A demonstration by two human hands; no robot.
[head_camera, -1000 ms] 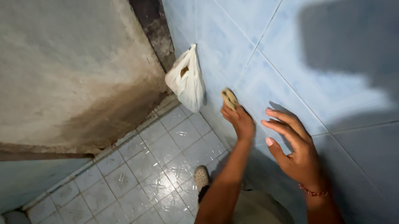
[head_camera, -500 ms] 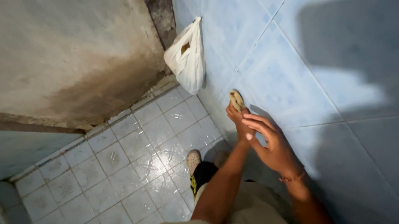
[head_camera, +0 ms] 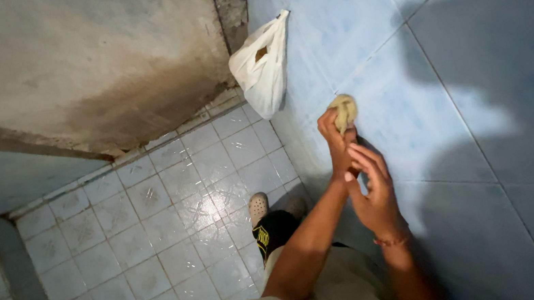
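While once apart, hands (head_camera: 356,172) now together, sponge (head_camera: 344,111) against blue wall tile (head_camera: 407,118).

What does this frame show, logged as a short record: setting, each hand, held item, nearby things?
setting: tiled washroom corner, blue wall tiles, pale floor tiles
left hand: raised at the wall, gripping a small tan scrub pad
right hand: open, fingers spread, just below the left hand, holding nothing
nearby: white plastic bag hanging against the wall above the pad
lower frame: person's foot in a pale clog
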